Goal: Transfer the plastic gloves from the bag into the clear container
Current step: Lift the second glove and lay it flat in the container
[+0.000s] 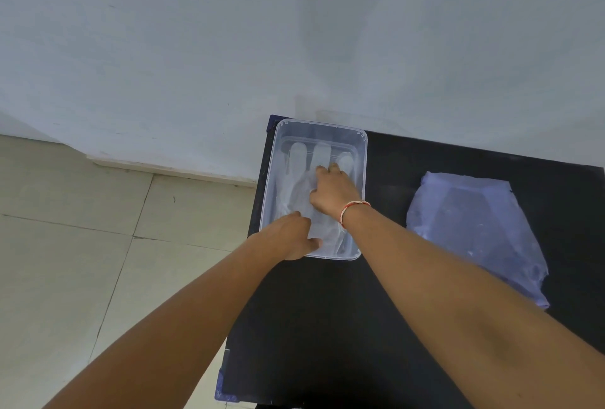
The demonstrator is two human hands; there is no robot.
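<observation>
Inside the clear container [360, 146] on the counter [327, 326], left of the flattened bag [474, 228], the thin, limp, slippery plastic gloves [294, 186] lay pressed under the left hand [291, 238] and right hand [334, 192], whose grips looked spread flat, clamping nothing; pinching the cuff would probably suit best.

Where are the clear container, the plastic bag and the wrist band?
clear container [330, 127], head view, far rim.
plastic bag [474, 228], head view, middle of its flat face.
wrist band [352, 207], head view, band on the right wrist.
</observation>
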